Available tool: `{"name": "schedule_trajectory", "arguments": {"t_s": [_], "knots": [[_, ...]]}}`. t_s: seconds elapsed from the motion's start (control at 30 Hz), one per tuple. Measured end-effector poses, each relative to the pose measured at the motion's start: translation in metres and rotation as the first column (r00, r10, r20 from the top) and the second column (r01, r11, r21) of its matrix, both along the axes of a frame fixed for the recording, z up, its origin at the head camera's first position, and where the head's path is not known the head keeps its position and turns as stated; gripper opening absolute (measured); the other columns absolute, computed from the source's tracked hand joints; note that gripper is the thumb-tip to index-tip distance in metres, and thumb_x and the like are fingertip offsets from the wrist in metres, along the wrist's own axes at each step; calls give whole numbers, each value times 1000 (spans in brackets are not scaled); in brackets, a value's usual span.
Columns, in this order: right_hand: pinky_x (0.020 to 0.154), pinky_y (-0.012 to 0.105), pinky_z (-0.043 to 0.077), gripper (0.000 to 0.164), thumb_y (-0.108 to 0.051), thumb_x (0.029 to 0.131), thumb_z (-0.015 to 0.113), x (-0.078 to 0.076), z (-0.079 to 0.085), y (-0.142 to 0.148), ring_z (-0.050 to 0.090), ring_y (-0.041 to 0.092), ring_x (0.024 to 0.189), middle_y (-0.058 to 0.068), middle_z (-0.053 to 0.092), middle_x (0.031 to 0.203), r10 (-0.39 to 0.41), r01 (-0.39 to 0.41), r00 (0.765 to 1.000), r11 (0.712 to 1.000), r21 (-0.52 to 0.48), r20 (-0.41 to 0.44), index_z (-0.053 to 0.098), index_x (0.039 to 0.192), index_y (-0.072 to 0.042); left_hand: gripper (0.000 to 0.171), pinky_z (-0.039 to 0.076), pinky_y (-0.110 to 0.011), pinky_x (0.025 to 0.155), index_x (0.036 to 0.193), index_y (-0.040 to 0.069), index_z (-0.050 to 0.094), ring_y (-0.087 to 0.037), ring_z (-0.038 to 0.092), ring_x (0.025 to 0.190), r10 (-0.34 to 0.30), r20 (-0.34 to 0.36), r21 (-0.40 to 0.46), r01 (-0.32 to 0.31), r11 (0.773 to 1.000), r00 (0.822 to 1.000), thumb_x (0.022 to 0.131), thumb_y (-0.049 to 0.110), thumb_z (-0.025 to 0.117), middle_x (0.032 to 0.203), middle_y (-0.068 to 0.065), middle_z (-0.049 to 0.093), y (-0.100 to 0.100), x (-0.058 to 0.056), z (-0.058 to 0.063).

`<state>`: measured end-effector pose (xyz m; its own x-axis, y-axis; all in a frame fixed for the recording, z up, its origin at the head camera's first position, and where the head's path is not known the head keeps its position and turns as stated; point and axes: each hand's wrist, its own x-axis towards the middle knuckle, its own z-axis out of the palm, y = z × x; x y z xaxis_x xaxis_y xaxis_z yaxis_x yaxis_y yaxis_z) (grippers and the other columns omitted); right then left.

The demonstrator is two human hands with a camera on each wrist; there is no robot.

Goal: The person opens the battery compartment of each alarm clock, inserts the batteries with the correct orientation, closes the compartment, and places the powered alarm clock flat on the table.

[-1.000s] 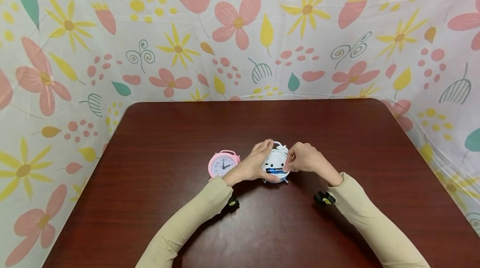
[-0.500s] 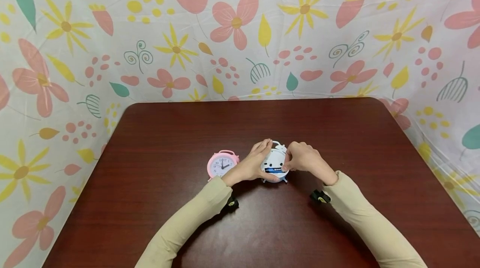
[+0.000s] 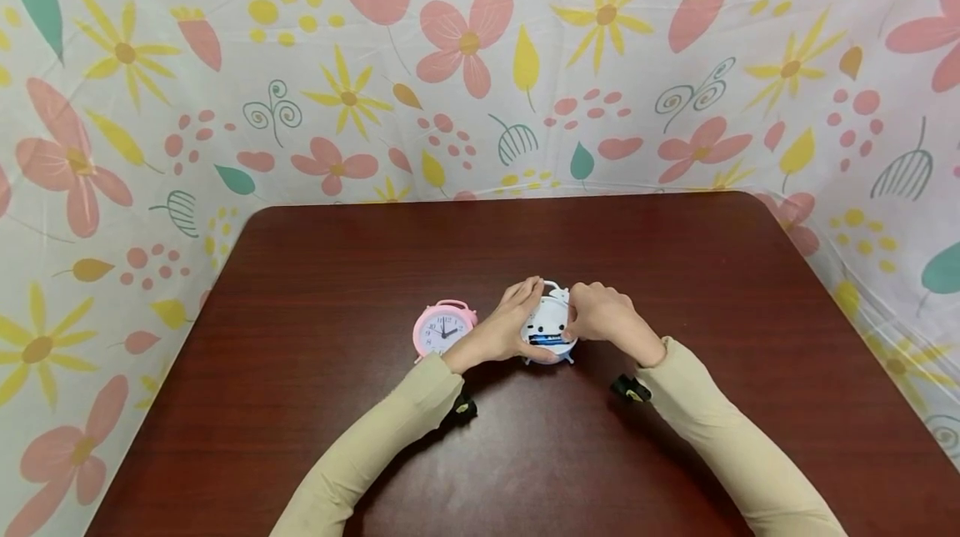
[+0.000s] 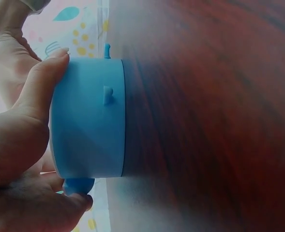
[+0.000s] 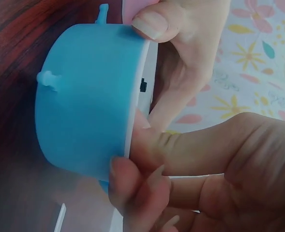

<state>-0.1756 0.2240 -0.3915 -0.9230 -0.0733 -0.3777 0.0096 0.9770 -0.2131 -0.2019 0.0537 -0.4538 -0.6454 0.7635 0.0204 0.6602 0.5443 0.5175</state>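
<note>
A blue alarm clock [image 3: 552, 318] lies with its white back turned up on the table; its blue side wall [image 4: 88, 121] fills the middle of the left wrist view. In the open slot of the back shows a blue battery [image 3: 550, 340]. My left hand [image 3: 506, 330] grips the clock's left side, thumb along the near rim and fingers toward the handle. My right hand [image 3: 606, 313] holds the opposite rim, its thumb on the back and its curled fingers [image 5: 125, 179] against the side wall.
Just left of my left hand, a pink alarm clock [image 3: 444, 330] shows its dial. Both stand on a dark reddish-brown table [image 3: 360, 262]. A flower-patterned cloth [image 3: 480, 103] hangs behind it. A thin pale strip [image 5: 60, 217] shows low in the right wrist view.
My right wrist and forearm have shifted slightly left, and the right thumb has moved a little on the clock's back. My left hand keeps its grip.
</note>
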Motion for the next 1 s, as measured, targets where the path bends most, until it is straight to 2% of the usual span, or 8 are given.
{"name": "schedule_trajectory", "arguments": {"t_s": [0.4, 0.57, 1.0], "knots": [[63, 42, 45, 26, -31, 71, 74, -7, -1, -10, 56, 24, 74, 5, 59, 79, 31, -34, 999, 994, 108, 26, 58, 76, -12, 110, 20, -37, 113, 145, -2, 13, -28, 12, 140, 22, 2, 13, -22, 1000, 1000, 68, 46, 76, 152, -18, 13, -2, 0, -1], [61, 40, 44, 22, -31, 73, 73, -6, -2, -9, 55, 22, 71, 3, 60, 78, 37, -42, 998, 995, 92, 56, 59, 72, -14, 110, 20, -37, 113, 145, -2, 13, -28, 12, 141, 15, -5, 3, -15, 1000, 1000, 69, 47, 75, 153, -18, 13, -2, 0, 0], [53, 32, 41, 18, -29, 74, 73, -4, -5, 4, 53, 17, 63, 0, 58, 70, 109, -109, 993, 994, -4, 41, 62, 70, -15, 110, 20, -36, 113, 145, -2, 13, -28, 12, 140, -14, -30, -3, 14, 1000, 999, 69, 48, 74, 152, -18, 14, 0, -2, -2]]}}
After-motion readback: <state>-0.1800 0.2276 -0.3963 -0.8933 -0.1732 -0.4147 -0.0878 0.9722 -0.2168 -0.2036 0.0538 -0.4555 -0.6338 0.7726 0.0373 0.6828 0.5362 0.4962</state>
